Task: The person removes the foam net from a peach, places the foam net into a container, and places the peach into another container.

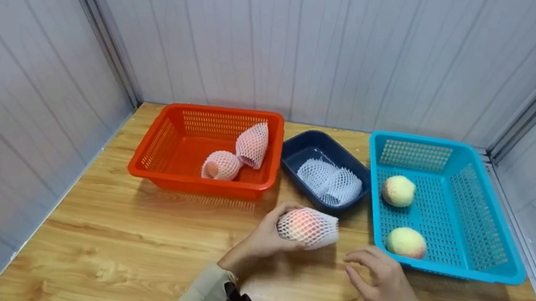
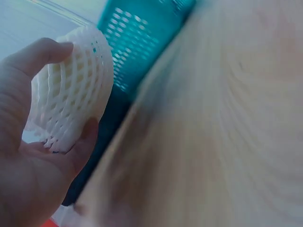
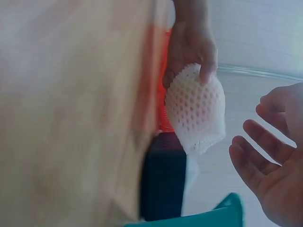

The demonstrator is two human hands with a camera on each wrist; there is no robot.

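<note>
My left hand (image 1: 268,235) grips a peach (image 1: 304,227) wrapped in a white foam net sleeve (image 1: 327,232), held over the table in front of the dark blue tray. In the left wrist view thumb and fingers curl round the netted peach (image 2: 73,90). My right hand (image 1: 385,290) hovers to the right of it, fingers loosely bent and holding nothing; the right wrist view shows that hand (image 3: 274,156) apart from the sleeve's loose end. Two bare peaches (image 1: 398,191) lie in the blue basket (image 1: 497,216). Two netted peaches (image 1: 252,144) lie in the red basket (image 1: 150,154).
Between the two baskets stands a dark blue tray (image 1: 294,149) with empty foam nets (image 1: 330,181) in it. The wooden table (image 1: 124,256) is bounded by pale panel walls (image 1: 274,40) at the back and sides.
</note>
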